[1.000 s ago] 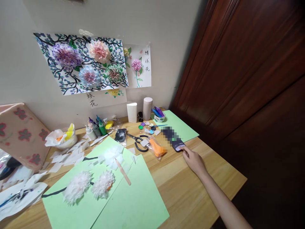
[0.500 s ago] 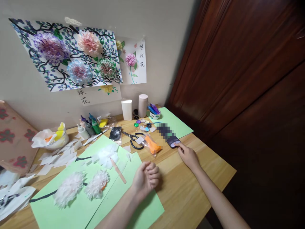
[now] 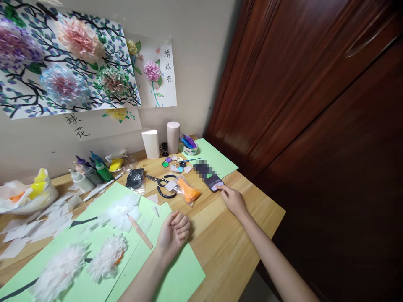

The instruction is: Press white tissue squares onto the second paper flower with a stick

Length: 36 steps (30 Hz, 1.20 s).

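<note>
Head view: right hand (image 3: 233, 202) is stretched forward over the counter (image 3: 226, 247), fingers loosely extended, not wrapped round anything. The fingertips (image 3: 221, 189) touch the near end of a dark phone (image 3: 211, 181).

Phone lies flat, screen up. Its long axis runs from the near end under the fingertips away to the far left, so the far end points toward the wall. The near end sits on bare wood; the far end meets the edge of a green sheet (image 3: 217, 157).

Left hand (image 3: 174, 231) is curled into a loose fist, nothing visible in it, resting on a second green sheet (image 3: 179, 277), well apart from the phone.

An orange packet (image 3: 188, 194) and scissors (image 3: 160, 185) lie just left of the phone. A wooden stick (image 3: 140, 232) lies beside the left hand.
</note>
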{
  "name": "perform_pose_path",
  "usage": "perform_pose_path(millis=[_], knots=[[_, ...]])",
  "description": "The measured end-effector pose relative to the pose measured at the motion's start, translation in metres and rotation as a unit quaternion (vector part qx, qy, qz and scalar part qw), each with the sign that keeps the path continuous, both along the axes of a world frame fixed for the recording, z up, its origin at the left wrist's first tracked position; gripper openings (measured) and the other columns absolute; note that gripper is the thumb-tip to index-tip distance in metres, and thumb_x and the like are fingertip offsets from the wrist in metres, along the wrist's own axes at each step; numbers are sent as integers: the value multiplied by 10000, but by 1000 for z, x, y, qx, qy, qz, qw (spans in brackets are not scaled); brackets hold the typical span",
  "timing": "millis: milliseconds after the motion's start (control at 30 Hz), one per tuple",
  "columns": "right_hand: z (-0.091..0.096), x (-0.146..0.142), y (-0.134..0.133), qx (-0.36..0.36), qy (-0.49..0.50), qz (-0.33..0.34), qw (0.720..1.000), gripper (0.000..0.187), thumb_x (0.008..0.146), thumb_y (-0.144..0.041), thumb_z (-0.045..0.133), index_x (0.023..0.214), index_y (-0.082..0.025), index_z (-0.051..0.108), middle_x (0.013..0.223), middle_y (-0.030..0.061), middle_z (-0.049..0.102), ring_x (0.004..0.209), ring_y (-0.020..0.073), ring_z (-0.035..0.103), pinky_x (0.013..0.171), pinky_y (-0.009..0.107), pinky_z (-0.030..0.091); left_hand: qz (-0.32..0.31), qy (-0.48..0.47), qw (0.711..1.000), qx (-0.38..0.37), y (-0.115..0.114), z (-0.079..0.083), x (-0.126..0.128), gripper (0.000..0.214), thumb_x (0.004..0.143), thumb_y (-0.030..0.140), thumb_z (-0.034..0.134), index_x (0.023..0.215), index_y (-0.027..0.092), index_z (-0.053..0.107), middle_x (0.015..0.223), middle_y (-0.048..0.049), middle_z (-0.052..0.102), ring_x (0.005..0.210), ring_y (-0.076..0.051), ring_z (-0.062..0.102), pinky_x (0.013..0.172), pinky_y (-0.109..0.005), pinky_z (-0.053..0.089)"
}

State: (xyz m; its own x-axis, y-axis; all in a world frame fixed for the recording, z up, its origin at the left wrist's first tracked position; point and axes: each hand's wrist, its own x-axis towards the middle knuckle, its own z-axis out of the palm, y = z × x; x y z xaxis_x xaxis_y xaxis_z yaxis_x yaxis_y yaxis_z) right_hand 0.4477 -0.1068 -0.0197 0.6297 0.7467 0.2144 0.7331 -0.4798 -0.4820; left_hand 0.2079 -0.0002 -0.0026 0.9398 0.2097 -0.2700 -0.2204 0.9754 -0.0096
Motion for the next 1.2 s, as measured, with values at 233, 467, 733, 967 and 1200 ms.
perform_pose_path(millis=[233,467,733,967,1200], knots=[[0,0,-1,5,14,0,1000,334,847,-203,426,1052,-315,665,995,-2,716,836,171,665,688,235,468,6,-14,1000,-7,-2,-1,-1,420,855,199,444,534,193,173,532,69,123,420,-60,207,394,-165,182],[-1,1,-2,7,10,-3,1000,329,839,-202,425,1027,-299,678,925,10,729,779,169,666,660,228,460,26,-25,999,5,-5,-4,1,312,724,62,497,574,176,248,560,59,198,469,-60,282,453,-158,262],[-3,2,-2,21,1,2,1000,340,826,-213,425,1021,-318,683,898,7,731,731,176,663,621,237,460,31,-23,999,15,-7,-8,2,317,733,12,487,576,166,258,576,60,205,475,-52,283,484,-153,292],[-6,3,-2,36,1,11,999,343,813,-224,427,1016,-307,690,836,12,733,661,177,646,585,245,448,40,-11,999,-2,-6,-7,0,175,667,16,459,608,149,361,617,28,295,524,-77,333,534,-173,347],[-7,6,-2,52,37,16,998,346,808,-247,421,1017,-290,693,816,22,729,603,174,622,549,247,436,41,27,999,-10,-8,-4,1,130,702,58,432,618,147,390,650,7,340,543,-90,348,553,-189,366]])
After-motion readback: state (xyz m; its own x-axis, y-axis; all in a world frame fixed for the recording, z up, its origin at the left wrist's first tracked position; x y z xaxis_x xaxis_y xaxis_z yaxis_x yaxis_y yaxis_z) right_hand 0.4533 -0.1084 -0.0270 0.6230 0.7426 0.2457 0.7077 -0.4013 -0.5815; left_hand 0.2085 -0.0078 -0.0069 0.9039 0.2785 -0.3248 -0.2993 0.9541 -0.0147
